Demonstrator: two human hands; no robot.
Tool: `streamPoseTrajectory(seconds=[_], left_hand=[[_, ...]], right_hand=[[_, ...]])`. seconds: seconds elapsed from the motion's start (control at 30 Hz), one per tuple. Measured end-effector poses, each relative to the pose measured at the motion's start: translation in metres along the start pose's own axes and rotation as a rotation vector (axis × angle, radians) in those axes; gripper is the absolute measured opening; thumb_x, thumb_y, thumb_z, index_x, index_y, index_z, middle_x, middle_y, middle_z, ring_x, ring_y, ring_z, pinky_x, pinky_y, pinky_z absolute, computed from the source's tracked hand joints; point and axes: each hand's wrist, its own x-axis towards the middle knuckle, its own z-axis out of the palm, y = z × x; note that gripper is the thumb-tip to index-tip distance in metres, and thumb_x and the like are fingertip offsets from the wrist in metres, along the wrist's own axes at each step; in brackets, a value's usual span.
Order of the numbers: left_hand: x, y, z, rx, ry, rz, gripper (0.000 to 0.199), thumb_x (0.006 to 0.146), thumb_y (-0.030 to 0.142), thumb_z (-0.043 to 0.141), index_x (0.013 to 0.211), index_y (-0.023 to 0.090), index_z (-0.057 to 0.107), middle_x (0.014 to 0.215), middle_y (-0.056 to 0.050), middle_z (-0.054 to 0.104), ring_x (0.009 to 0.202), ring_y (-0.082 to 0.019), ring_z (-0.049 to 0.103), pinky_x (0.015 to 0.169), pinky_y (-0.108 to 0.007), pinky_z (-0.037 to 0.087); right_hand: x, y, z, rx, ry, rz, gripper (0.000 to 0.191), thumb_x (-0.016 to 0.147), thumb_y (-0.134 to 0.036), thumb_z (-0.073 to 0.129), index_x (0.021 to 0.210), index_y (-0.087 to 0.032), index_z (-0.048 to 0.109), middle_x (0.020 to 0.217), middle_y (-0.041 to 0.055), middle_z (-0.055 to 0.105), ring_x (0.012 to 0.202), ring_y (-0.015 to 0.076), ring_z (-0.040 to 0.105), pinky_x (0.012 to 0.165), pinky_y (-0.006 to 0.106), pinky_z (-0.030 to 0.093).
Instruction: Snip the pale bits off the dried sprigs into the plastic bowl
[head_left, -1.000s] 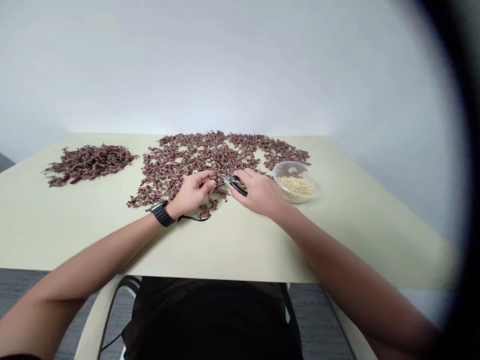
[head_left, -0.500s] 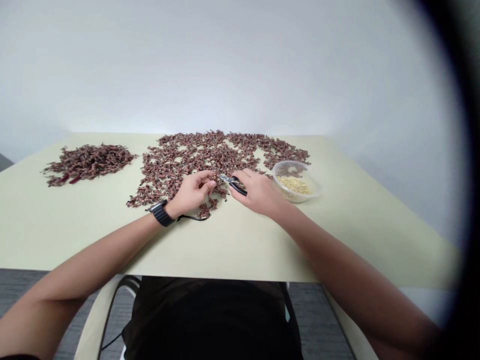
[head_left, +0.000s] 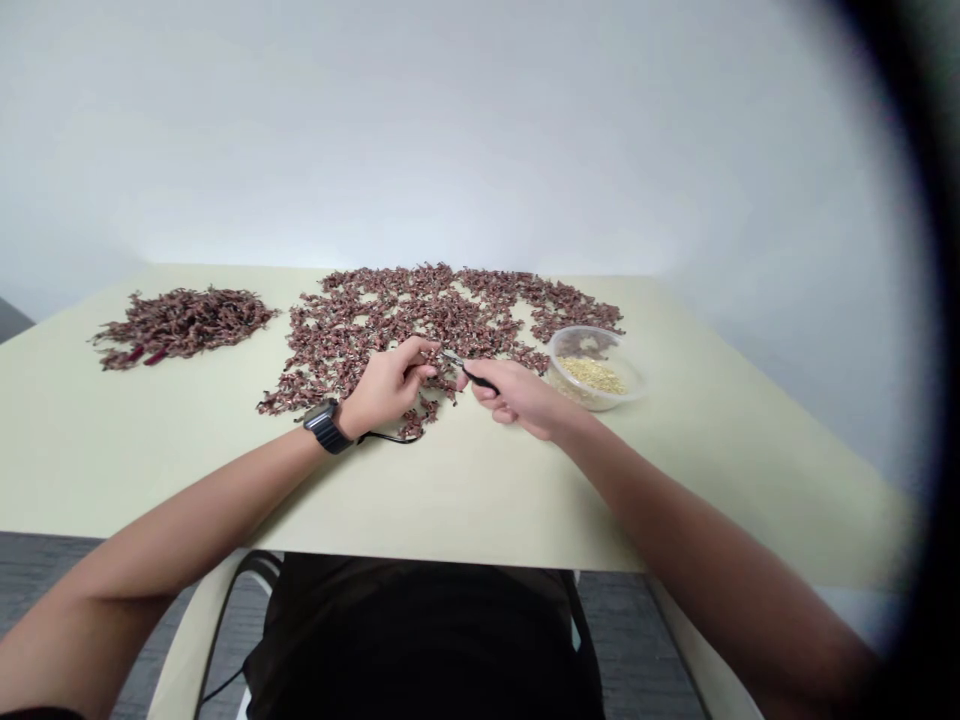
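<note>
My right hand is closed round the black handles of a small pair of pliers or cutters. Their metal jaws point left, to the fingertips of my left hand. That hand is closed in a pinch, and what it holds is too small to make out. Both hands are over the near edge of a wide spread of small reddish-brown pieces with dark and shiny bits. A few of these pieces lie just below my left fingers.
Right of my right hand stands a clear round plastic bowl with small yellow-gold bits. A separate heap of similar brown pieces lies at the left, with dark red handles at its front. A thin black cord lies near my left wrist.
My right hand has rolled over, so its curled fingers show beneath the pliers. The tool has turned with it, its jaws still close to my left fingertips. The left hand has barely moved.
</note>
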Motion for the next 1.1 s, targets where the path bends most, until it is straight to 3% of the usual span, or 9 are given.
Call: streamPoseTrajectory(seconds=[0.1, 0.17, 0.33, 0.87, 1.1], left_hand=[[0.000, 0.001, 0.002, 0.001, 0.002, -0.025, 0.028, 0.096, 0.026, 0.055, 0.122, 0.019, 0.062, 0.083, -0.002, 0.075, 0.066, -0.016, 0.060, 0.067, -0.027, 0.039], [0.000, 0.001, 0.003, -0.002, 0.014, -0.048, 0.027, 0.095, 0.028, 0.056, 0.119, 0.018, 0.063, 0.080, -0.001, 0.074, 0.065, -0.016, 0.060, 0.066, -0.027, 0.039], [0.001, -0.002, 0.005, -0.019, 0.024, -0.094, 0.025, 0.095, 0.033, 0.058, 0.113, 0.018, 0.064, 0.075, 0.000, 0.072, 0.061, -0.016, 0.056, 0.062, -0.027, 0.038], [0.000, 0.000, 0.005, -0.054, 0.014, -0.112, 0.025, 0.093, 0.034, 0.060, 0.110, 0.017, 0.067, 0.070, 0.000, 0.069, 0.056, -0.014, 0.053, 0.060, -0.027, 0.038], [0.002, 0.003, 0.006, -0.267, -0.045, -0.258, 0.029, 0.094, 0.039, 0.060, 0.110, 0.015, 0.064, 0.067, -0.001, 0.068, 0.054, -0.013, 0.055, 0.056, -0.025, 0.042]], right_hand=[[0.000, 0.006, 0.005, -0.463, 0.329, -0.221, 0.032, 0.095, -0.051, 0.051, 0.088, -0.022, 0.063, 0.076, 0.0030, 0.059, 0.068, 0.0174, 0.050, 0.061, 0.030, 0.037], [0.000, 0.010, 0.007, -0.682, 0.425, -0.316, 0.027, 0.095, -0.047, 0.055, 0.098, -0.022, 0.064, 0.088, 0.0065, 0.065, 0.078, 0.0214, 0.058, 0.071, 0.033, 0.040], [-0.002, 0.013, 0.004, -0.913, 0.429, -0.385, 0.032, 0.098, -0.044, 0.052, 0.120, -0.023, 0.063, 0.107, 0.0114, 0.068, 0.092, 0.0268, 0.063, 0.075, 0.034, 0.041], [-0.004, 0.009, 0.004, -1.074, 0.406, -0.410, 0.033, 0.102, -0.043, 0.048, 0.122, -0.021, 0.062, 0.105, 0.0121, 0.065, 0.089, 0.0259, 0.060, 0.066, 0.033, 0.035], [-0.006, 0.007, 0.006, -1.212, 0.442, -0.408, 0.034, 0.103, -0.043, 0.044, 0.118, -0.019, 0.062, 0.101, 0.0105, 0.065, 0.088, 0.0236, 0.061, 0.064, 0.033, 0.033]])
